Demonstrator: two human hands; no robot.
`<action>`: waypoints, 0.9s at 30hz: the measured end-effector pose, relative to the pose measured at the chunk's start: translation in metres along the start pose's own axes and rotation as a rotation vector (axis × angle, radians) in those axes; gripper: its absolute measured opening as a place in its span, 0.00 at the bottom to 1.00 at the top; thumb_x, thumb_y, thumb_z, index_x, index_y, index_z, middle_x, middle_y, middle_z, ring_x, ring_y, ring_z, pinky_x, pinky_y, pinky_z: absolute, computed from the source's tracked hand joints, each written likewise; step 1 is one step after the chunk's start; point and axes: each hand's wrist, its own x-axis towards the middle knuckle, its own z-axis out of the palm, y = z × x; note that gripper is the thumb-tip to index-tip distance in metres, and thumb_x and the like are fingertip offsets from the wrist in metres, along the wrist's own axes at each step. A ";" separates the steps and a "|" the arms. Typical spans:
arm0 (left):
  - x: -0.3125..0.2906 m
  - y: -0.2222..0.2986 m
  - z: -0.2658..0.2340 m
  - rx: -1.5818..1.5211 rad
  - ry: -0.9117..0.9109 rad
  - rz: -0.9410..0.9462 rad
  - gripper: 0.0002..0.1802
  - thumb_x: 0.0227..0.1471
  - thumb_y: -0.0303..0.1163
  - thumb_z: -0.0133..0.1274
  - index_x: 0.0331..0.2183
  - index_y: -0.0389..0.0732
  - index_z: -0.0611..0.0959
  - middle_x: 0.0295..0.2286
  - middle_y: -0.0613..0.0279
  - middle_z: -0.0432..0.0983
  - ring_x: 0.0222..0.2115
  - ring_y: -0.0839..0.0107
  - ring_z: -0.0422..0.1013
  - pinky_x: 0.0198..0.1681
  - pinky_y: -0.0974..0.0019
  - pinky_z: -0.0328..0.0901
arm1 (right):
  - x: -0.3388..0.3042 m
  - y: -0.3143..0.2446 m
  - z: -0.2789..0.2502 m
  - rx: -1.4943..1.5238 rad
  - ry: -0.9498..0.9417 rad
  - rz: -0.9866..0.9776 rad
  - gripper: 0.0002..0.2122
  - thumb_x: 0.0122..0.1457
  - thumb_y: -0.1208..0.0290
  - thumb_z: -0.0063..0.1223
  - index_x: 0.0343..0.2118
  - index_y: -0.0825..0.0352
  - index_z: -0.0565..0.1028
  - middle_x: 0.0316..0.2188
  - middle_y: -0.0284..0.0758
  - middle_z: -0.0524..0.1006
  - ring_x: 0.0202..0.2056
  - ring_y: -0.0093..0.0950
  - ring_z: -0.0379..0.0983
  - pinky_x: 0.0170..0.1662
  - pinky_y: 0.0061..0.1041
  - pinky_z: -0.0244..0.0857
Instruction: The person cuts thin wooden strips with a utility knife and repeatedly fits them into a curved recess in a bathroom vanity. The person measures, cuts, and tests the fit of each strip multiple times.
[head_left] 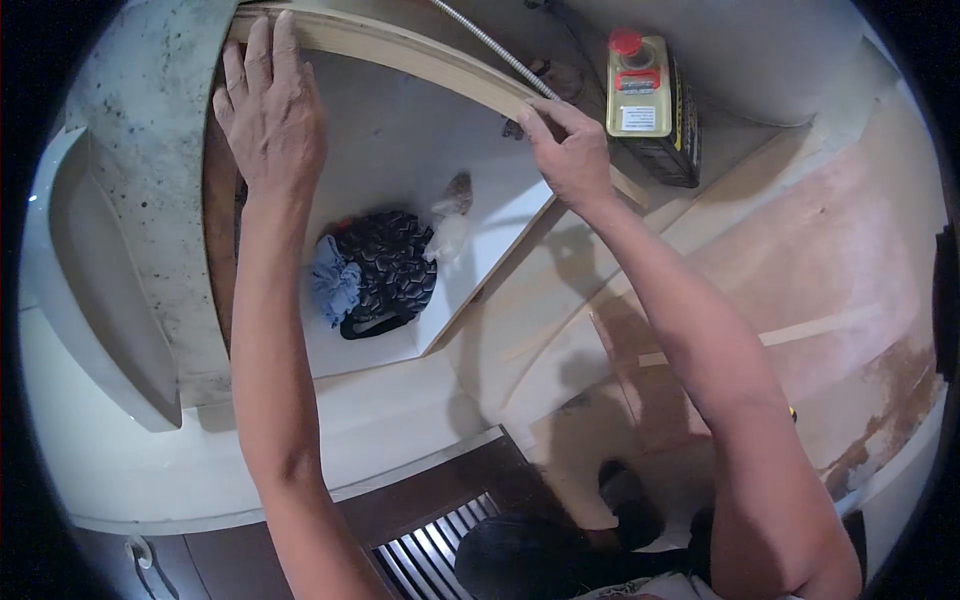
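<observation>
A long, pale wooden strip runs from the upper left down toward the right, across the far side of a white-lined open compartment. My left hand lies on the strip's left end, its fingers stretched out over the wood. Further right, my right hand grips the strip between thumb and fingers, near the compartment's right corner. Inside the compartment are a black patterned bag-like item, a crumpled blue cloth and a crumpled clear plastic bag.
A metal can with a red cap stands just beyond my right hand. Behind the strip runs a flexible metal hose. At left are a speckled grey panel and a white curved basin-like piece. A slatted grille lies below.
</observation>
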 end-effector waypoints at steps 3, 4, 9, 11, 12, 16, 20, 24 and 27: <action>-0.003 -0.004 0.007 -0.026 0.008 0.012 0.28 0.57 0.38 0.45 0.58 0.44 0.64 0.57 0.58 0.60 0.57 0.51 0.57 0.56 0.48 0.55 | -0.001 -0.002 0.000 0.011 0.009 -0.025 0.14 0.55 0.62 0.54 0.36 0.70 0.79 0.37 0.46 0.78 0.40 0.41 0.76 0.46 0.31 0.67; -0.004 -0.002 0.007 -0.023 0.008 0.010 0.28 0.57 0.38 0.45 0.58 0.43 0.64 0.58 0.58 0.59 0.58 0.51 0.57 0.57 0.48 0.55 | -0.001 -0.001 -0.001 0.012 0.014 -0.040 0.14 0.55 0.63 0.54 0.36 0.70 0.79 0.36 0.46 0.78 0.40 0.41 0.76 0.45 0.32 0.67; -0.005 0.007 0.006 0.057 -0.017 -0.017 0.28 0.56 0.37 0.46 0.57 0.41 0.65 0.59 0.56 0.58 0.58 0.49 0.55 0.58 0.47 0.53 | 0.000 0.003 0.000 0.001 0.054 -0.073 0.13 0.54 0.64 0.54 0.35 0.71 0.78 0.33 0.45 0.79 0.38 0.42 0.75 0.44 0.32 0.67; 0.003 0.013 0.010 0.003 0.007 -0.012 0.29 0.56 0.37 0.46 0.57 0.39 0.65 0.59 0.56 0.57 0.58 0.48 0.55 0.58 0.47 0.53 | 0.005 0.007 -0.001 -0.002 0.087 -0.116 0.13 0.54 0.65 0.54 0.35 0.71 0.78 0.33 0.45 0.78 0.37 0.43 0.75 0.43 0.32 0.67; 0.005 0.015 0.012 -0.022 0.016 -0.010 0.29 0.56 0.37 0.47 0.57 0.38 0.65 0.59 0.55 0.57 0.59 0.47 0.55 0.59 0.47 0.53 | 0.006 0.005 -0.001 -0.004 0.101 -0.137 0.13 0.54 0.65 0.54 0.35 0.70 0.78 0.33 0.45 0.78 0.37 0.43 0.75 0.43 0.32 0.67; 0.002 0.007 0.017 -0.102 0.120 0.024 0.28 0.56 0.36 0.47 0.55 0.34 0.66 0.57 0.51 0.59 0.57 0.47 0.57 0.58 0.49 0.54 | 0.006 -0.001 0.001 0.054 0.056 -0.088 0.12 0.55 0.65 0.54 0.36 0.69 0.78 0.34 0.45 0.78 0.37 0.41 0.75 0.43 0.31 0.67; -0.007 0.004 0.014 -0.175 0.097 -0.002 0.29 0.54 0.35 0.50 0.55 0.33 0.66 0.56 0.45 0.58 0.58 0.49 0.56 0.58 0.50 0.54 | 0.004 0.004 0.002 0.071 0.050 -0.052 0.12 0.55 0.65 0.53 0.36 0.69 0.78 0.34 0.45 0.78 0.38 0.40 0.75 0.44 0.31 0.66; 0.002 0.005 0.012 -0.158 0.115 0.018 0.30 0.54 0.36 0.50 0.55 0.33 0.66 0.56 0.47 0.59 0.58 0.50 0.56 0.58 0.51 0.54 | -0.005 0.006 0.010 0.160 0.006 -0.002 0.13 0.55 0.65 0.53 0.36 0.71 0.78 0.34 0.45 0.78 0.39 0.40 0.74 0.45 0.31 0.66; 0.005 -0.002 0.013 -0.031 0.093 0.044 0.31 0.54 0.38 0.51 0.55 0.34 0.66 0.56 0.49 0.60 0.58 0.52 0.56 0.58 0.51 0.54 | 0.001 0.002 0.016 0.131 0.026 -0.051 0.13 0.56 0.65 0.53 0.36 0.71 0.78 0.35 0.46 0.78 0.40 0.41 0.74 0.46 0.30 0.66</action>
